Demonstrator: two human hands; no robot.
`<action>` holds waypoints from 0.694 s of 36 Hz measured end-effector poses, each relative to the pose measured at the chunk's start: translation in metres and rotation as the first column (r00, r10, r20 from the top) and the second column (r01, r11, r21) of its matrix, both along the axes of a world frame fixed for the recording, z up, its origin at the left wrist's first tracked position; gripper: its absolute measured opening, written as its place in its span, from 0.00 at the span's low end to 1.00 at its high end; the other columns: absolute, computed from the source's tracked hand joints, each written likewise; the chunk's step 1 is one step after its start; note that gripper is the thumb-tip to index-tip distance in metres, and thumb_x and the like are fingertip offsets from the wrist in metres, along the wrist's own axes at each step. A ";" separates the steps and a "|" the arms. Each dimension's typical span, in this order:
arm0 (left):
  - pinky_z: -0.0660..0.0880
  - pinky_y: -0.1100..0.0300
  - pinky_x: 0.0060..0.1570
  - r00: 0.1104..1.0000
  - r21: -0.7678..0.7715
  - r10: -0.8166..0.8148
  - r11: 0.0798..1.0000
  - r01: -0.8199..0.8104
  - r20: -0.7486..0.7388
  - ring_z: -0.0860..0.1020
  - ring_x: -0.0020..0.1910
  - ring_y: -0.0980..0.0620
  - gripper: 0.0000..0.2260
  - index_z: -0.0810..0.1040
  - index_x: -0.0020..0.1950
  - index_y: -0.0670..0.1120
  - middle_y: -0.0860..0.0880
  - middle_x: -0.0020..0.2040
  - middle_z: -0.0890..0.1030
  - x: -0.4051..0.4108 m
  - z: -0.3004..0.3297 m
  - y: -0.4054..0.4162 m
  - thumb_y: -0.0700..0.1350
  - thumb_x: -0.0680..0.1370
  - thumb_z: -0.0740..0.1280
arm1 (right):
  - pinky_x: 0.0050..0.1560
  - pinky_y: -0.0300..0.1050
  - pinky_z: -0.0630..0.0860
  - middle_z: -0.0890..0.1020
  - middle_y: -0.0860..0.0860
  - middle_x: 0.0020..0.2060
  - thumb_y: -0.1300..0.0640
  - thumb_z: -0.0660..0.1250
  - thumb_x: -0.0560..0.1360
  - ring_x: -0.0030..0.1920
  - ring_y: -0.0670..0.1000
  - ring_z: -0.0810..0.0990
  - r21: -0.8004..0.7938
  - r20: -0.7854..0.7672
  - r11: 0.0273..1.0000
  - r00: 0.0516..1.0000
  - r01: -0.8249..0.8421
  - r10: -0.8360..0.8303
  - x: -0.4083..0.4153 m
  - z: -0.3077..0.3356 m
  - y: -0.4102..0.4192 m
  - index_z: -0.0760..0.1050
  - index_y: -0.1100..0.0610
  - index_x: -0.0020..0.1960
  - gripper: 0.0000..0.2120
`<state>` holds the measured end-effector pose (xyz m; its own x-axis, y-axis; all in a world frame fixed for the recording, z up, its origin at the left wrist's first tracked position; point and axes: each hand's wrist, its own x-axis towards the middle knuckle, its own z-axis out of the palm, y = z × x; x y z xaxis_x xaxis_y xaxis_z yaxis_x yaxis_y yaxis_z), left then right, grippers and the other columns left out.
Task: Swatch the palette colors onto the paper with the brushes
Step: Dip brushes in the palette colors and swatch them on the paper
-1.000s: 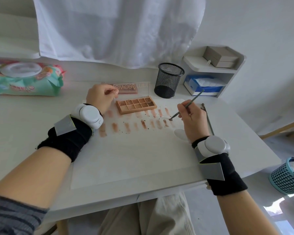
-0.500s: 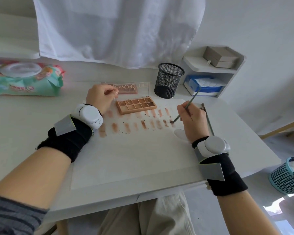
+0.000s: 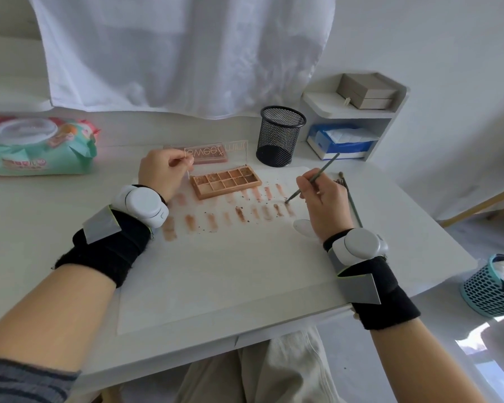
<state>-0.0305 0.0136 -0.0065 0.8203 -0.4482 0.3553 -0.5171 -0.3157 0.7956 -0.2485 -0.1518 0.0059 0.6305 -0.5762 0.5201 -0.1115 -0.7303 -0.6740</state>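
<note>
A copper eyeshadow palette [image 3: 226, 182] lies open at the far side of the white paper [image 3: 216, 274], its clear lid [image 3: 216, 154] standing upright. My left hand [image 3: 163, 173] pinches the lid's left edge. My right hand [image 3: 323, 202] holds a thin brush [image 3: 313, 178], tip touching the paper at the right end of the lower swatch row. Two rows of brown and pink swatches [image 3: 239, 213] run across the paper in front of the palette. More brushes [image 3: 350, 196] lie on the table beyond my right hand.
A black mesh pen cup [image 3: 280, 136] stands behind the palette. A wet-wipes pack [image 3: 35, 146] lies at the far left. A white corner shelf [image 3: 358, 112] holds a tissue box [image 3: 341, 141] and grey boxes. A teal basket [image 3: 492, 286] sits on the floor at right.
My right hand has drawn the brush tip down the paper from the upper swatch row to the right end of the lower row. My left hand has stayed on the lid.
</note>
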 end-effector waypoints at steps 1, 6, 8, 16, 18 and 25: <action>0.71 0.60 0.51 1.000 -0.001 -0.002 1.000 0.002 0.000 0.79 0.45 0.50 0.08 0.83 0.49 0.42 0.44 0.43 0.84 0.000 0.000 0.000 0.42 0.77 0.65 | 0.37 0.36 0.68 0.75 0.51 0.31 0.60 0.61 0.78 0.32 0.45 0.72 -0.006 -0.001 1.000 1.000 -0.008 0.008 0.000 0.000 0.000 0.73 0.62 0.42 0.08; 0.72 0.60 0.52 1.000 -0.004 0.002 1.000 -0.002 0.005 0.80 0.46 0.50 0.07 0.83 0.49 0.42 0.44 0.43 0.84 0.000 0.001 0.000 0.42 0.77 0.65 | 0.33 0.33 0.64 0.70 0.48 0.27 0.61 0.61 0.77 0.29 0.43 0.68 0.019 -0.036 1.000 0.999 -0.017 0.017 0.000 0.000 -0.001 0.71 0.63 0.37 0.11; 0.71 0.61 0.51 1.000 -0.004 0.007 1.000 -0.007 0.005 0.80 0.46 0.50 0.08 0.83 0.49 0.42 0.45 0.43 0.84 0.000 0.001 -0.001 0.43 0.77 0.65 | 0.32 0.33 0.63 0.69 0.47 0.26 0.60 0.61 0.77 0.29 0.43 0.68 0.041 -0.005 0.999 1.000 -0.010 0.010 -0.002 0.000 0.000 0.70 0.62 0.36 0.12; 0.70 0.64 0.47 1.000 -0.011 0.002 1.000 -0.002 0.015 0.79 0.45 0.51 0.08 0.82 0.50 0.41 0.44 0.44 0.84 0.001 -0.001 -0.002 0.43 0.78 0.65 | 0.33 0.32 0.65 0.71 0.47 0.27 0.61 0.61 0.77 0.30 0.43 0.69 0.041 -0.022 0.999 1.000 0.000 0.001 -0.001 -0.001 -0.002 0.72 0.63 0.38 0.11; 0.70 0.63 0.48 1.000 -0.008 0.005 1.000 -0.005 0.025 0.80 0.47 0.49 0.08 0.83 0.50 0.40 0.44 0.45 0.84 0.002 -0.001 -0.001 0.43 0.77 0.66 | 0.32 0.33 0.64 0.70 0.47 0.26 0.61 0.62 0.77 0.28 0.43 0.68 0.071 -0.012 0.997 1.000 0.005 -0.004 -0.002 -0.001 -0.002 0.71 0.64 0.37 0.11; 0.71 0.63 0.52 0.999 -0.065 0.041 0.997 -0.040 0.026 0.80 0.50 0.47 0.09 0.81 0.52 0.37 0.41 0.50 0.83 -0.001 0.004 -0.002 0.41 0.76 0.68 | 0.35 0.34 0.67 0.74 0.51 0.28 0.61 0.62 0.77 0.30 0.46 0.70 0.061 -0.002 0.998 1.000 -0.011 0.011 -0.002 0.001 0.000 0.72 0.64 0.38 0.10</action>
